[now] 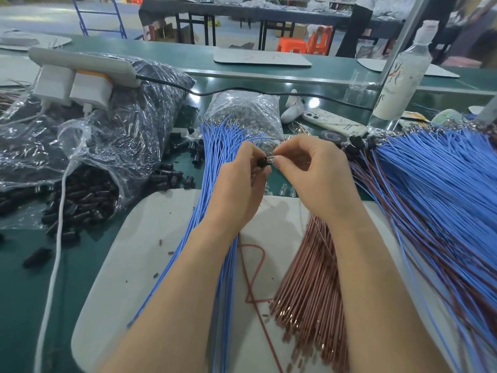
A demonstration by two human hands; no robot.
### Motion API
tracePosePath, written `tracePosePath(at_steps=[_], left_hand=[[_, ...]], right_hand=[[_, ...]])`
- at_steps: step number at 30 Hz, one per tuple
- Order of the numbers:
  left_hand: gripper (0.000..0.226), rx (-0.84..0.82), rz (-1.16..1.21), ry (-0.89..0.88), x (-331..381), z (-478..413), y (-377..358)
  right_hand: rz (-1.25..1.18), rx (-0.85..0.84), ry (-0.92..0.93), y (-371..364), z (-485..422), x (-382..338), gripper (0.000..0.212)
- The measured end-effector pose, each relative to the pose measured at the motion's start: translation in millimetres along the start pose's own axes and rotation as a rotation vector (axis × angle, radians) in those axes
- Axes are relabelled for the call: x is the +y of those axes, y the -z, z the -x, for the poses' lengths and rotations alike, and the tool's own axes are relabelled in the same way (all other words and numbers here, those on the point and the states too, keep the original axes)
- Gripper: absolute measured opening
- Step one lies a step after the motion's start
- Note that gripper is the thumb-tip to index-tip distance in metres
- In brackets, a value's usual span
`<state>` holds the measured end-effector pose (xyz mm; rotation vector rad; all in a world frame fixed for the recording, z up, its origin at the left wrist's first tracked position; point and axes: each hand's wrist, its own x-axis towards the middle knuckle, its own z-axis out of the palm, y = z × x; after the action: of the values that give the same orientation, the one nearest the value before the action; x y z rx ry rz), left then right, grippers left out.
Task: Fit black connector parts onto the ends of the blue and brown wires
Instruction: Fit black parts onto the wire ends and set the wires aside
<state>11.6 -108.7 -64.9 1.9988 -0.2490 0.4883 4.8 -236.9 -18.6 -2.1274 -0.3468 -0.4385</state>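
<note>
My left hand (239,184) pinches a small black connector part (262,162) above the white mat (139,238). My right hand (314,173) pinches a small clear and metal piece (274,159) pressed against that connector. A bundle of loose blue wires (215,146) runs under my left forearm. A bundle of brown wires (309,278) lies under my right forearm. On the right lies a large pile of blue and brown wires (430,189) with black connectors at their far ends. Whether a wire is in the held parts is hidden by my fingers.
Black connector parts (80,200) spill from a clear plastic bag (107,125) on the left. A second bag (242,109) of small parts stands behind my hands. A power strip (80,65), a white cable (57,224), a phone (333,122) and a bottle (403,74) sit around.
</note>
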Motion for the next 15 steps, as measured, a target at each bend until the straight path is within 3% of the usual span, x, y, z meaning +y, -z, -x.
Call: tracePosePath(at_steps=[11,15], left_hand=[[0.011,-0.006,0.057,0.014,-1.9,0.2,-0.8],[0.015,0.0,0.091,-0.001,-0.6,0.3,-1.9]], right_hand=[[-0.03,0.152,-0.031,3.1,-1.6,2.3,0.014],[0.06,0.059,-0.077,-2.5,-2.0,4.2,0.015]])
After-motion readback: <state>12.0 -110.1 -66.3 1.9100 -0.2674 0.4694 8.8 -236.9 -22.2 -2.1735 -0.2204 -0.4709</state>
